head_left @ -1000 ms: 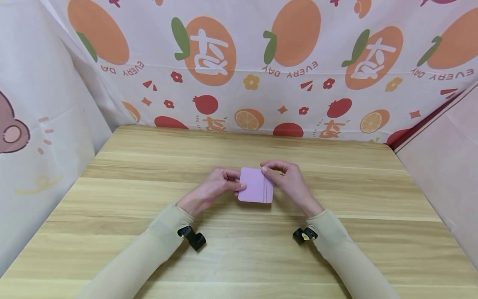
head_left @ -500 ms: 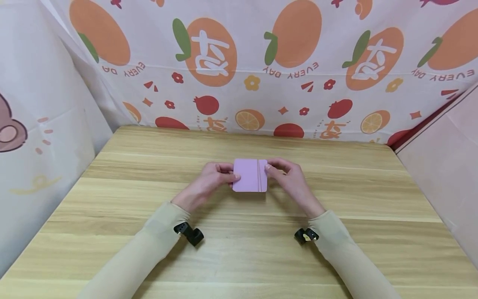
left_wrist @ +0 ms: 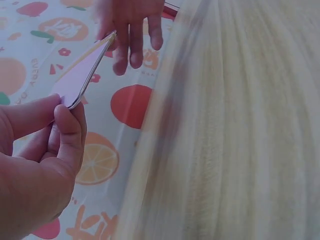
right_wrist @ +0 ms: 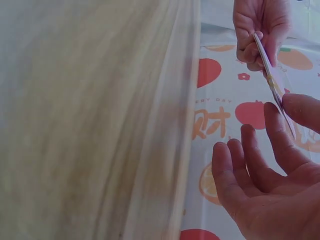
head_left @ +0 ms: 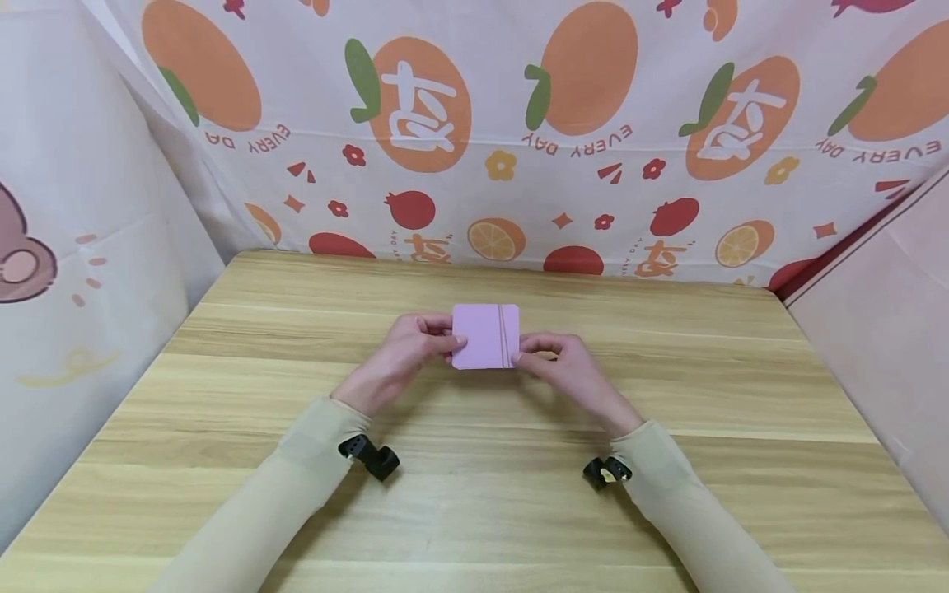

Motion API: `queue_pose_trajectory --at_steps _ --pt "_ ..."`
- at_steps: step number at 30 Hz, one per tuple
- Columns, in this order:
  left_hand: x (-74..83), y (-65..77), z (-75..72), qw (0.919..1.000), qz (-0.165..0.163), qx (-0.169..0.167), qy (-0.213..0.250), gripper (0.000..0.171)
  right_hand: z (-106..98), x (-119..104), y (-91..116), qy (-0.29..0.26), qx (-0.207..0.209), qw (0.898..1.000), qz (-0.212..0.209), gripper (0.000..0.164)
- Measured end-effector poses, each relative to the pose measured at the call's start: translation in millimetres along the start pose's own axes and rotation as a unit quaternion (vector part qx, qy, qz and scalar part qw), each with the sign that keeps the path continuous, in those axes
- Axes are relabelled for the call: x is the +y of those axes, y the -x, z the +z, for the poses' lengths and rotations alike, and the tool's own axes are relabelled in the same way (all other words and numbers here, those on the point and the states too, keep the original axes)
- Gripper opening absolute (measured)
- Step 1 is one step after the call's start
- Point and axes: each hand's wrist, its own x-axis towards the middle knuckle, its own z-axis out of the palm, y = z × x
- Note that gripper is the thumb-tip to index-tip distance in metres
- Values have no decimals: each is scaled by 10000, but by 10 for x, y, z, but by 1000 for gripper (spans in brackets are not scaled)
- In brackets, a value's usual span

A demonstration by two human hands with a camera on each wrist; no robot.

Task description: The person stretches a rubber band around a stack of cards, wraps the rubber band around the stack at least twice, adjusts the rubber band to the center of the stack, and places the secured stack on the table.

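A thin purple square pad, with rounded corners, is held up above the table in the head view. Two strands of a tan rubber band run across it near its right edge. My left hand pinches the pad's left edge, thumb on the front face and curled fingers behind. At the lower right corner my right hand pinches it between thumb and index finger, close to the band. The right wrist view shows the pad nearly edge-on, with the other right-hand fingers spread loosely. Its back face is hidden.
The light wooden table extends below both hands. Behind it hangs a white cloth printed with fruit, and pale cloths flank the left and right sides. Black wrist cameras are strapped over the sleeves.
The pad has moved left and away from me, held by both hands. My right hand's grip has gone from the upper right corner down to the lower right corner.
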Motion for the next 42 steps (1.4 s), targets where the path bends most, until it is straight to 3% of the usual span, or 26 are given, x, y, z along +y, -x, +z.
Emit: queue_pose_trajectory --at_steps 10,30,42 --pt "55 -4 -20 9998 -97 162 -18 31 43 65 -34 -294 -191 9990 269 20" --pt "74 24 73 9990 103 442 -37 23 160 88 -24 -1258 -131 9894 714 33" --pt "41 12 90 9985 85 535 83 28 182 91 -29 -1351 -11 9859 984 29"
